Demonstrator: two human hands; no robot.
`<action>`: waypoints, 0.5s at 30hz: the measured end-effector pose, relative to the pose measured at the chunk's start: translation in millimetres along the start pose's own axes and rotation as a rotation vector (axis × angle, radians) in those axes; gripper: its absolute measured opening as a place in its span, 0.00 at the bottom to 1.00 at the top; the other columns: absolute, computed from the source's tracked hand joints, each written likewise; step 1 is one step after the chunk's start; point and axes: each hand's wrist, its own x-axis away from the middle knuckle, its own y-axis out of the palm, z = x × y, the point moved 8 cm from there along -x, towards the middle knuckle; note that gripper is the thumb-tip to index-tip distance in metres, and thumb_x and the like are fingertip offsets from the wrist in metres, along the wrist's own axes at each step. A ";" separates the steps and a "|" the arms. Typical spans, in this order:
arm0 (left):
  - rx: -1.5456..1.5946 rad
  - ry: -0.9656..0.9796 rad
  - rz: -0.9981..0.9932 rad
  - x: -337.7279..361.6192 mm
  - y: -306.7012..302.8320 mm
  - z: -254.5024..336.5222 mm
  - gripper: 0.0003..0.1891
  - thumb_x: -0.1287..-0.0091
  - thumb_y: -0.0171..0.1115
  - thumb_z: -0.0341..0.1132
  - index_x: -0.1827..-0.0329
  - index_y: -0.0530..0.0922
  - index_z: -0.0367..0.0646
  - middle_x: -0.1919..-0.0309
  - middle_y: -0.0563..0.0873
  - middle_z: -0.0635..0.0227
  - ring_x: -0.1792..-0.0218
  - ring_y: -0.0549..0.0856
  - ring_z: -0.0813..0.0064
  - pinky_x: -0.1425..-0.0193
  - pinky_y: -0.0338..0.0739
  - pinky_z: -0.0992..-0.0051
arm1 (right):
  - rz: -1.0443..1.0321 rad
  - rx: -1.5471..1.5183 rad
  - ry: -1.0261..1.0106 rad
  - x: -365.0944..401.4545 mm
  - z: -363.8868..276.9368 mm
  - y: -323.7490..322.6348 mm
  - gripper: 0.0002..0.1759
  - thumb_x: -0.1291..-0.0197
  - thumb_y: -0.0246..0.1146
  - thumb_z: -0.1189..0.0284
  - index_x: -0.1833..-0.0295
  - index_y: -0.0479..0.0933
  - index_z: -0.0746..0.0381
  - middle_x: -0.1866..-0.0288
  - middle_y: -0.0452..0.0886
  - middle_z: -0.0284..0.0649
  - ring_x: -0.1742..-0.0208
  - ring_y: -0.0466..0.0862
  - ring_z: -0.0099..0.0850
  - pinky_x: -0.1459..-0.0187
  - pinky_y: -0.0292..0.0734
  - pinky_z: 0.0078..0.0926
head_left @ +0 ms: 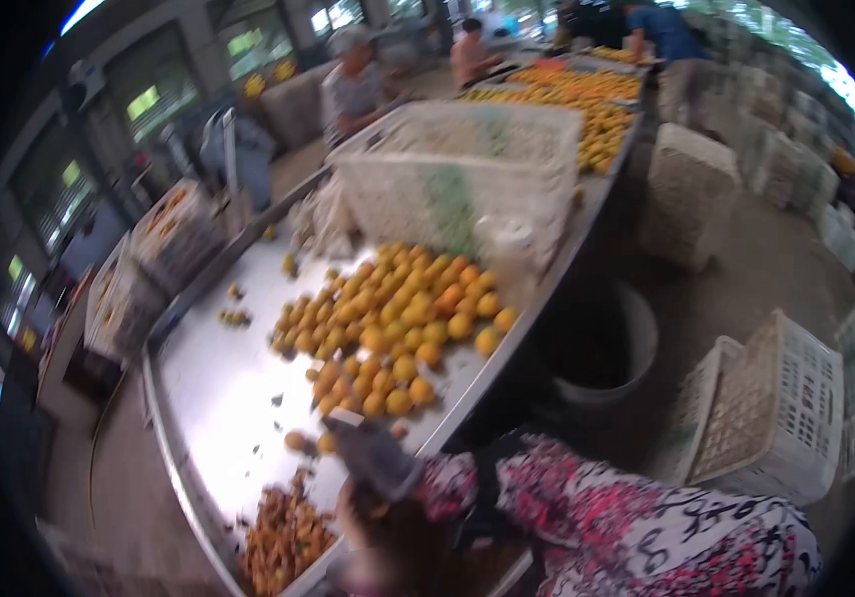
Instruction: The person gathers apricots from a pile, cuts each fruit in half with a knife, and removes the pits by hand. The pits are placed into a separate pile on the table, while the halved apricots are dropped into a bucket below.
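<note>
My right hand point(373, 456), in a grey glove under a flower-patterned sleeve point(587, 488), reaches over the near edge of the metal sorting table point(211, 393). It is smeared by motion, so its fingers do not show clearly. A small pale thing point(349, 417) shows at its tip. Just beyond lies a heap of round yellow-orange fruit point(388, 308), with a few pieces close to the glove. Below it, a blurred tan shape point(353, 522) may be my left hand; I cannot make out its fingers. A pile of brown, shrivelled bits point(283, 532) lies at the table's near end.
A large white plastic crate point(398, 184) stands on the table behind the fruit. To the right are a round bin point(637, 338) and stacked crates point(771, 408). Filled crates point(174, 234) stand at left. Several people work along a farther fruit-covered table point(607, 129).
</note>
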 end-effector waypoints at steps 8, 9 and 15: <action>0.327 -0.284 -0.293 -25.6 -26.9 -25.9 0.17 0.37 0.62 0.37 0.47 0.71 0.46 0.65 0.78 0.71 0.67 0.79 0.81 0.67 0.73 0.88 | -0.186 -0.024 0.169 4.6 -5.3 17.2 0.12 0.34 0.59 0.65 0.68 0.73 0.60 0.82 0.66 0.24 0.80 0.64 0.13 0.79 0.59 0.15; 0.330 -0.279 -0.281 -29.3 -37.9 -36.0 0.17 0.37 0.62 0.37 0.47 0.71 0.46 0.65 0.78 0.71 0.67 0.79 0.81 0.67 0.73 0.88 | -0.220 -0.102 0.268 4.8 0.8 17.8 0.11 0.32 0.55 0.67 0.66 0.71 0.61 0.82 0.66 0.25 0.83 0.65 0.16 0.82 0.59 0.16; 0.167 -0.280 0.022 -30.4 -44.6 -24.8 0.16 0.35 0.55 0.52 0.59 0.72 0.50 0.75 0.77 0.68 0.80 0.76 0.80 0.82 0.64 0.87 | -0.194 0.014 0.110 3.4 -20.1 22.8 0.14 0.31 0.54 0.65 0.71 0.67 0.58 0.85 0.62 0.26 0.87 0.60 0.16 0.84 0.54 0.18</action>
